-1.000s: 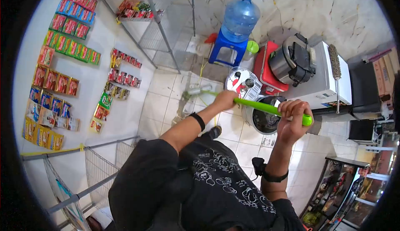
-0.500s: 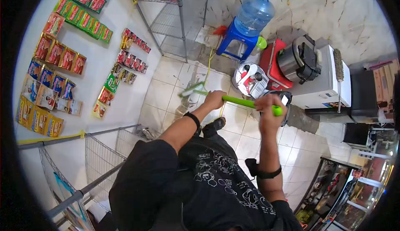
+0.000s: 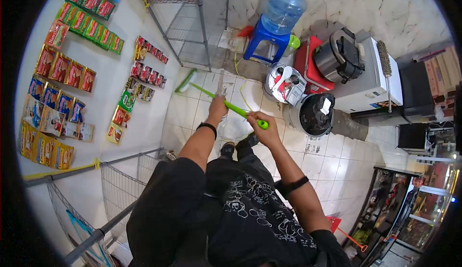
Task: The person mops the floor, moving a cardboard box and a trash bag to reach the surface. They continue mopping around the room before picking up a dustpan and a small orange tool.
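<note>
A long-handled floor wiper (image 3: 202, 91) has a bright green pole and a narrow green-and-white head (image 3: 186, 80), which rests on the tiles near the left wall. Partway down the pole, my left hand (image 3: 218, 107) is wrapped around it. My right hand (image 3: 264, 128) grips near the top, with the rounded green end sticking out beside the fingers. Below the pole, close in front of my shoes, lies a whitish, see-through sheet-like thing (image 3: 234, 128) on the floor.
A bin with a black bag (image 3: 314, 116) stands right of my hands, next to a tub of utensils (image 3: 284, 82). Behind are a blue stool (image 3: 264, 42) with a water jug (image 3: 284, 11). Wire shelves (image 3: 190, 26) stand ahead; sachets (image 3: 62, 65) hang on the left wall.
The wiper's head has moved forward and left across the floor. Both hands have shifted left, the right one much farther and closer to the left. The bagged bin is now uncovered.
</note>
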The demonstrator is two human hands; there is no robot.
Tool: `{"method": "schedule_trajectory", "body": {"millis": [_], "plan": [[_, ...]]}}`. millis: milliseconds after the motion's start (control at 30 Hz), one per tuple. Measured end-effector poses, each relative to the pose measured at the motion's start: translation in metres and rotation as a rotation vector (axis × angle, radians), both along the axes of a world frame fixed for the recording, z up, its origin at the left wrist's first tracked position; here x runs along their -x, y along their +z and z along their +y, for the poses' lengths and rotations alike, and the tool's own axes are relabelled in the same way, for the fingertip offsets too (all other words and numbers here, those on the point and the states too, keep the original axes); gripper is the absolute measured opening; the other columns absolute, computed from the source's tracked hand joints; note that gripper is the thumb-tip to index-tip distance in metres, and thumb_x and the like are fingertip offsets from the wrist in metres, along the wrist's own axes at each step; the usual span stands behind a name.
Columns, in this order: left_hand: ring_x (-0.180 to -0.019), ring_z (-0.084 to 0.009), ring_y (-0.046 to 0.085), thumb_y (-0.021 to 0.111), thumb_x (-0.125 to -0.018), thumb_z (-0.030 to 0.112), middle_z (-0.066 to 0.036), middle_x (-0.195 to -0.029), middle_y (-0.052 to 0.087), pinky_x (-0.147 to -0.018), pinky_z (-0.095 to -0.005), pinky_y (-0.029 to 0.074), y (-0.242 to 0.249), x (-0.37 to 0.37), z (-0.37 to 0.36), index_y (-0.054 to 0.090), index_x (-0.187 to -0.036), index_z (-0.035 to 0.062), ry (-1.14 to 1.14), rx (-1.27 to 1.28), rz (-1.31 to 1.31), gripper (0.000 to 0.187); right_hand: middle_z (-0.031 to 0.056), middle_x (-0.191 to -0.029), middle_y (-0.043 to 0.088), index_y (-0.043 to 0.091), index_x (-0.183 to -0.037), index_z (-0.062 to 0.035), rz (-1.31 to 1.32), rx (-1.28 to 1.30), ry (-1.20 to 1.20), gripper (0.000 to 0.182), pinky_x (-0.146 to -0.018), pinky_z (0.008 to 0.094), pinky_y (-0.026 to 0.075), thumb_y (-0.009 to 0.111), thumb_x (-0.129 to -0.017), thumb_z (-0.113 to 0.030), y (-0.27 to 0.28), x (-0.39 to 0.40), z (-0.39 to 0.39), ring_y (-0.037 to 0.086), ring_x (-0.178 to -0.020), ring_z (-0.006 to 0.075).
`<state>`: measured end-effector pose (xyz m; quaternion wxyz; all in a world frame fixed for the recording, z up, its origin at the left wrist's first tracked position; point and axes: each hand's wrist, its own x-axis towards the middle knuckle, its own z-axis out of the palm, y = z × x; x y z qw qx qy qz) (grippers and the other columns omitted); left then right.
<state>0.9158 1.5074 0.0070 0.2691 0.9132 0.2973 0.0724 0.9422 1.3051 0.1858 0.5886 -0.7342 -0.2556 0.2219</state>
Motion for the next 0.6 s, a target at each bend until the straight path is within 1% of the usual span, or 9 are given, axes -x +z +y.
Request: {"method": "schedule_trajectory", "body": {"millis": [67, 133, 200, 267, 333, 433, 533, 567, 600], "plan": [[-0.09, -0.0374, 0.058, 0.067, -0.07, 0.01, -0.019, -0.091, 0.061, -0.074, -0.0446, 0.048, 0.018, 0.001, -0.021, 0.061, -0.09, 0.006, -0.199, 0.184, 0.06, 0.021, 0.0076, -0.078, 0.064, 0.061, -0.079, 0.0043, 0.076, 0.033, -0.082, 0.021, -0.072, 0.0263, 0.044, 0.063, -0.086, -0.015, 0.034, 0.006, -0.012, 0.056, -0.076, 0.0126], [-0.084, -0.0375, 0.059, 0.066, -0.07, 0.01, -0.017, -0.089, 0.062, -0.072, -0.0458, 0.047, 0.013, -0.007, -0.048, 0.061, -0.084, 0.0059, -0.343, 0.2, 0.003, 0.015, 0.0064, -0.069, 0.061, 0.06, -0.076, 0.0046, 0.042, 0.117, -0.218, 0.022, -0.064, 0.0243, 0.043, 0.061, -0.087, -0.014, 0.068, 0.002, -0.029, 0.055, -0.067, 0.0108], [-0.078, -0.0382, 0.059, 0.064, -0.076, 0.017, -0.016, -0.081, 0.062, -0.068, -0.0468, 0.047, 0.054, -0.018, -0.074, 0.061, -0.077, 0.0062, -0.467, 0.243, 0.044, 0.011, 0.0059, -0.063, 0.058, 0.06, -0.072, 0.0047, -0.031, -0.009, -0.271, 0.024, -0.058, 0.0231, 0.041, 0.058, -0.088, -0.014, 0.093, -0.005, -0.044, 0.053, -0.061, 0.0097], [-0.076, -0.0375, 0.06, 0.057, -0.085, 0.036, -0.017, -0.074, 0.062, -0.069, -0.0463, 0.048, 0.064, -0.028, -0.097, 0.064, -0.072, 0.0092, -0.504, 0.228, -0.026, 0.031, 0.0062, -0.064, 0.057, 0.057, -0.068, 0.004, -0.119, -0.195, -0.222, 0.027, -0.056, 0.0244, 0.04, 0.056, -0.089, -0.012, 0.124, -0.01, -0.05, 0.052, -0.06, 0.0104], [-0.075, -0.0371, 0.061, 0.057, -0.085, 0.035, -0.017, -0.074, 0.063, -0.069, -0.047, 0.048, 0.107, -0.037, -0.102, 0.065, -0.072, 0.0098, -0.521, 0.239, 0.022, 0.03, 0.0088, -0.065, 0.056, 0.051, -0.065, 0.0011, -0.059, -0.338, -0.087, 0.026, -0.063, 0.0295, 0.044, 0.063, -0.084, -0.011, 0.144, -0.019, -0.064, 0.052, -0.061, 0.0168], [-0.074, -0.0394, 0.059, 0.061, -0.081, 0.025, -0.018, -0.073, 0.062, -0.067, -0.0475, 0.047, 0.128, -0.055, -0.105, 0.064, -0.072, 0.008, -0.558, 0.241, -0.131, 0.019, 0.0089, -0.064, 0.053, 0.051, -0.069, -0.0001, -0.189, -0.423, 0.071, 0.028, -0.07, 0.0362, 0.044, 0.066, -0.084, -0.019, 0.163, -0.033, -0.073, 0.051, -0.064, 0.0193], [-0.078, -0.0385, 0.059, 0.064, -0.077, 0.017, -0.018, -0.078, 0.062, -0.068, -0.0463, 0.048, 0.109, -0.091, -0.098, 0.064, -0.077, 0.0079, -0.514, 0.191, -0.204, 0.009, 0.0087, -0.064, 0.053, 0.051, -0.068, 0.0, -0.242, -0.433, -0.054, 0.028, -0.071, 0.0362, 0.045, 0.063, -0.086, -0.018, 0.145, -0.038, -0.075, 0.051, -0.064, 0.0193], [-0.088, -0.0369, 0.058, 0.066, -0.072, 0.01, -0.017, -0.084, 0.062, -0.073, -0.0433, 0.047, 0.111, -0.099, -0.092, 0.062, -0.078, 0.0074, -0.493, 0.313, -0.187, 0.008, 0.0087, -0.067, 0.054, 0.051, -0.069, 0.0006, -0.263, -0.398, -0.122, 0.028, -0.073, 0.0368, 0.045, 0.06, -0.088, -0.017, 0.131, -0.04, -0.073, 0.051, -0.064, 0.0193], [-0.088, -0.0369, 0.058, 0.066, -0.072, 0.01, -0.017, -0.084, 0.062, -0.073, -0.0433, 0.047, 0.097, -0.109, -0.089, 0.062, -0.078, 0.0074, -0.492, 0.315, -0.191, 0.008, 0.0085, -0.069, 0.055, 0.053, -0.071, 0.0015, -0.29, -0.365, -0.155, 0.023, -0.074, 0.0365, 0.045, 0.059, -0.089, -0.012, 0.118, -0.041, -0.069, 0.052, -0.067, 0.0183]]}}
